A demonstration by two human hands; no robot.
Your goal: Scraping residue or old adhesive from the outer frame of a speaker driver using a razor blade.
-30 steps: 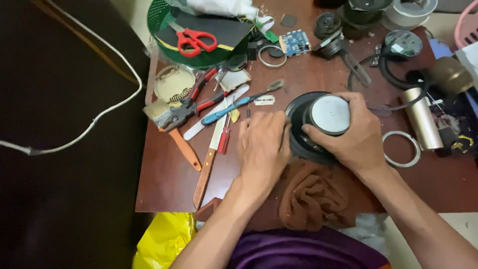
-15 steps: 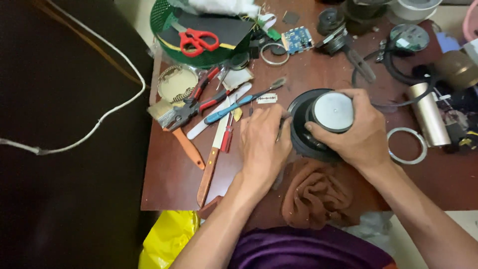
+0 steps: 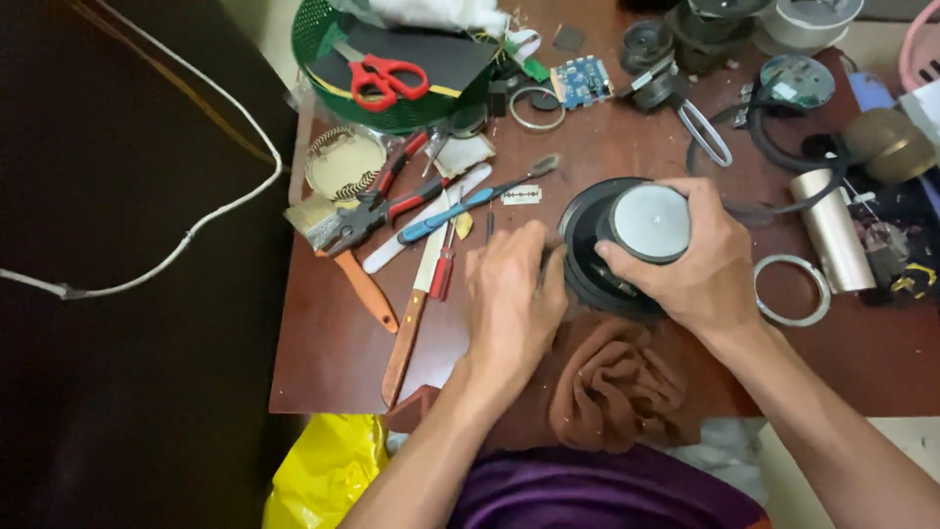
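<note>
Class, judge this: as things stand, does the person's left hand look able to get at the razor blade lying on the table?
Probably yes. The left hand rests at the speaker's rim, and the razor blade lies flat just beyond its fingers on bare table, with nothing lying across the way.

Two hands, left point(image 3: 509, 294) and right point(image 3: 700, 260), are at one black loudspeaker point(image 3: 617, 245). On the table point(image 3: 333, 353) lie one pair of red scissors point(image 3: 387, 80), one green basket point(image 3: 323, 49), one razor blade point(image 3: 521, 195), one blue circuit board point(image 3: 583, 80), one brown cloth point(image 3: 612, 387), one paintbrush point(image 3: 338, 250) and two loose metal rings point(image 3: 791, 291) point(image 3: 537, 108)
</note>
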